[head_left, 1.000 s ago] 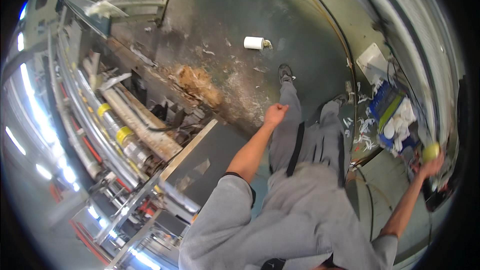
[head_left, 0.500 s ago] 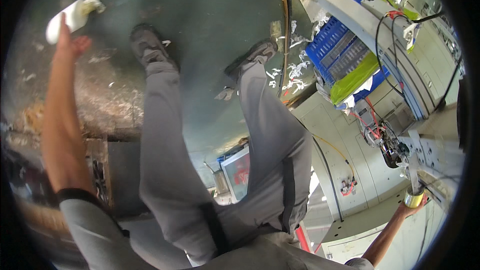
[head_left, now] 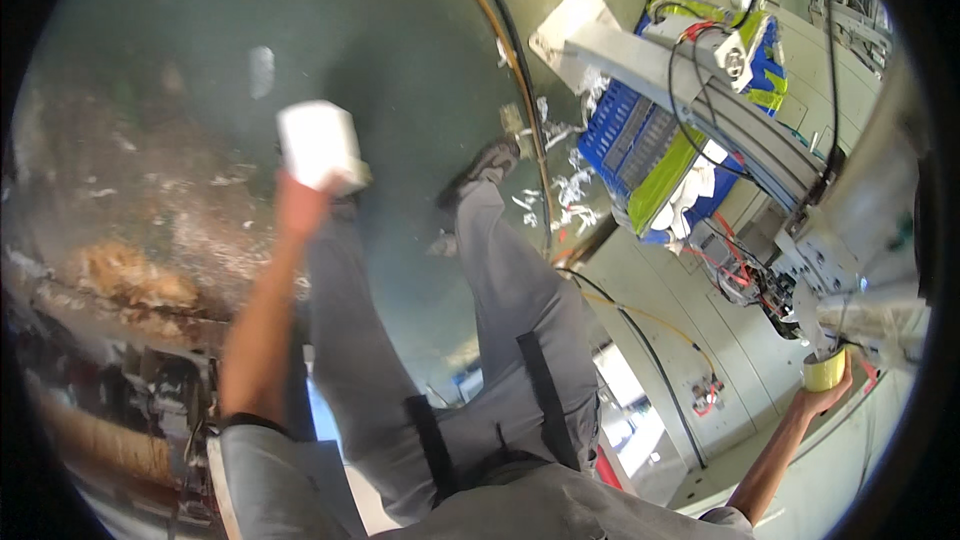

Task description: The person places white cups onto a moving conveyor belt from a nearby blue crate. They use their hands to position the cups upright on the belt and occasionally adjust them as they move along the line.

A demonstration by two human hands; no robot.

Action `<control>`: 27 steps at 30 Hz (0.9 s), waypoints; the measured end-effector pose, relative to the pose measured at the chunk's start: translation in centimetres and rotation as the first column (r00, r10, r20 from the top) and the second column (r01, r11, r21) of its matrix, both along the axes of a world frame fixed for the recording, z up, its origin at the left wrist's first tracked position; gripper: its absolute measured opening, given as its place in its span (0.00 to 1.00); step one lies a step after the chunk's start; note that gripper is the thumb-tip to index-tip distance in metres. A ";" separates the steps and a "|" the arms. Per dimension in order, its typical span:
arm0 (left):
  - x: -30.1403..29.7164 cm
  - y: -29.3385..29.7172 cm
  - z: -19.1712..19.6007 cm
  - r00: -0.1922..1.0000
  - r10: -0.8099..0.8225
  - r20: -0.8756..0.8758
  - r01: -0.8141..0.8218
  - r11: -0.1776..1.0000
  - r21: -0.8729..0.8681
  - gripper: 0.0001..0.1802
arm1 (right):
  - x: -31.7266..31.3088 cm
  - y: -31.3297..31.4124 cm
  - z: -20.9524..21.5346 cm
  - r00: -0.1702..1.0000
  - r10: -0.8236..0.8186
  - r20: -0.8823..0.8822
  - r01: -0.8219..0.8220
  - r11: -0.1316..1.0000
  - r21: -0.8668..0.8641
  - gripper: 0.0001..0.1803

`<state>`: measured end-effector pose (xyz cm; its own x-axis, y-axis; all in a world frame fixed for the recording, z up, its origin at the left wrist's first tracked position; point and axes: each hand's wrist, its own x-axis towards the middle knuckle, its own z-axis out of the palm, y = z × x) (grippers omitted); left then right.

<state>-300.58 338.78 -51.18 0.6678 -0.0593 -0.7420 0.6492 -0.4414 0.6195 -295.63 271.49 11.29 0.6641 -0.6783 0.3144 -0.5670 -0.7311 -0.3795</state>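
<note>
My left hand (head_left: 300, 202) is stretched out ahead and low, closed around a white paper roll (head_left: 320, 143) held over the grey floor. My right hand (head_left: 826, 395) is far out to the right, gripping a yellow tape roll (head_left: 824, 370) close to a grey machine frame (head_left: 850, 230). My grey trouser legs (head_left: 500, 320) and one dark shoe (head_left: 487, 166) fill the middle of the view.
A blue crate (head_left: 640, 140) with green and yellow contents sits on the floor to the right, with white paper scraps (head_left: 570, 190) beside it. A yellow and a black cable (head_left: 515, 70) run across the floor. Rusty, dirty machinery (head_left: 110, 280) lies at the left.
My left hand reached a white roll lying on the floor and now holds it lifted. The view swung toward the right. My right hand has kept the yellow tape roll.
</note>
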 end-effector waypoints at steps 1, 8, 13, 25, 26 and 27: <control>-2.1 -4.4 3.3 0.988 -0.051 -0.143 0.022 0.980 -0.199 0.29 | 0.0 -0.1 -0.6 1.000 0.022 0.007 -0.022 1.000 0.005 0.21; -4.2 -36.0 27.6 0.915 -0.176 -0.362 0.103 0.971 -0.214 0.49 | 0.3 3.1 -2.9 0.984 -0.009 0.177 -0.017 0.989 0.145 0.21; 1.7 -53.0 37.3 0.873 -0.478 -0.099 0.418 0.837 -0.353 0.43 | 1.9 4.5 -3.2 0.972 -0.040 0.233 -0.016 0.972 0.233 0.18; -5.9 -43.6 41.7 0.883 -0.467 -0.032 0.451 0.867 -0.214 0.25 | 1.1 5.1 0.3 0.968 0.104 0.230 -0.142 0.978 0.155 0.07; -4.2 -40.4 45.0 0.897 -0.417 -0.149 0.402 0.908 -0.122 0.24 | 1.2 5.0 0.6 0.955 0.110 0.276 -0.146 0.983 0.114 0.06; -4.0 -36.5 44.8 0.940 -0.282 -0.192 0.259 0.956 -0.135 0.23 | 1.6 5.5 1.7 0.960 0.095 0.262 -0.136 0.981 0.140 0.06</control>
<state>-304.58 302.27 -6.34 0.4476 -0.3019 -0.8417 0.6332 -0.5576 0.5367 -294.01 276.95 12.99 0.6532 -0.6553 0.3793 -0.3531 -0.7068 -0.6130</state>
